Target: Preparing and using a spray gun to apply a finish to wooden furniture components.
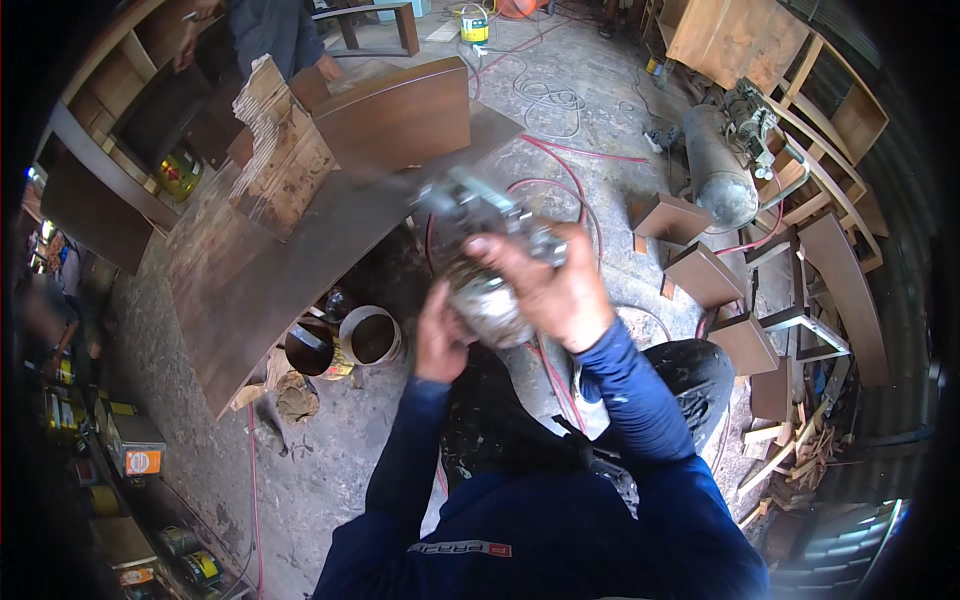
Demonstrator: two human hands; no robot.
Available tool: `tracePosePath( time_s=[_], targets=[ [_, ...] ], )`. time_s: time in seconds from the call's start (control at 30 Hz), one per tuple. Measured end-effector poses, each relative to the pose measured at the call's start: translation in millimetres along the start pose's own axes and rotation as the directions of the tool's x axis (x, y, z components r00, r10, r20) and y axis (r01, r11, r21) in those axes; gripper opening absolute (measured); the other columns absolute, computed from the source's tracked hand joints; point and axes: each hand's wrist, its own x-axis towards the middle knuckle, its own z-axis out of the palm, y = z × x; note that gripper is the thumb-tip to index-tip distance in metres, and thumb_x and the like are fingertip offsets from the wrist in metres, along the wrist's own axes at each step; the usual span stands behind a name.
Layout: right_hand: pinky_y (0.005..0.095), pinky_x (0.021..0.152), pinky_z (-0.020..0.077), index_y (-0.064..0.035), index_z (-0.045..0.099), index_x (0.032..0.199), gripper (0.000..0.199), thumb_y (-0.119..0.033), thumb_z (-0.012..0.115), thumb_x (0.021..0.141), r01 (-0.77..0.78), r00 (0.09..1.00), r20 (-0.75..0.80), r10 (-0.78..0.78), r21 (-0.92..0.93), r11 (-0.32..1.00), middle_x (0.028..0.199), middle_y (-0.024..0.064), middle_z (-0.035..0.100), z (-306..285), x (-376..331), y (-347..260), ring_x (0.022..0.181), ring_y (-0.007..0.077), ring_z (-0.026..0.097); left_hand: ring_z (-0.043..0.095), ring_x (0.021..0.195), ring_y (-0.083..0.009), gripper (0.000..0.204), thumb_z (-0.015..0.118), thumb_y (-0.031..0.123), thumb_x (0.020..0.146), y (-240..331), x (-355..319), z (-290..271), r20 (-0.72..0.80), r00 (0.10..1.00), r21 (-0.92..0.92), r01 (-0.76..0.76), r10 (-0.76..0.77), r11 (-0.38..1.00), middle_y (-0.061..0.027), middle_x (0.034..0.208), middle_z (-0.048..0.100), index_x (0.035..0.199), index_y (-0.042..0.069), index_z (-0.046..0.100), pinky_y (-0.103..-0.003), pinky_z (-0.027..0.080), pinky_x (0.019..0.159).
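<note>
The right hand (555, 290) is closed over the top of a blurred grey metal spray gun (480, 215), while the left hand (440, 335) cups the gun's round silvery metal cup (490, 300) from below. Both are held up in front of the person's chest, above the concrete floor (330, 470) and near the long dark brown wooden panel (300, 250).

A spray gun (480, 215) with its cup (490, 300) sits at centre, between both hands. Left of it lies a long board (270, 270), bearing a wooden block (285, 160). Two cans (345, 340) stand below the board's near edge. Far right lies a compressor tank (715, 165); panels (700, 270) lie near it.
</note>
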Motion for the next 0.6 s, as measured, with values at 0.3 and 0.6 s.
tracePosePath(
  time_s=[0.3, 0.6],
  targets=[
    [0.0272, 0.065, 0.0482, 0.003, 0.072, 0.091, 0.031, -0.028, 0.077, 0.091, -0.078, 0.947, -0.321, -0.017, -0.279, 0.957, 0.076, 0.0035, 0.07, -92, -8, -34, 0.069, 0.0093, 0.059, 0.06, 0.121, -0.0196, 0.063, 0.06, 0.054, 0.096, -57, 55, 99, 0.287, 0.88, -0.023, 0.402, -0.379, 0.915, -0.0069, 0.134, 0.063, 0.14, 0.009, 0.055, -0.038, 0.047, 0.103],
    [0.0182, 0.035, 0.039, -0.0144, 0.065, 0.134, 0.033, -0.024, 0.059, 0.103, 0.081, 0.956, 0.289, 0.049, -0.421, 0.903, 0.097, 0.0066, 0.074, -34, 96, -155, 0.052, 0.0009, 0.058, 0.059, 0.126, -0.0299, 0.08, 0.042, 0.07, 0.096, 63, 12, 128, 0.28, 0.96, -0.15, 0.028, 0.015, 0.988, -0.0116, 0.143, 0.056, 0.15, 0.012, 0.038, -0.056, 0.05, 0.102]
  ],
)
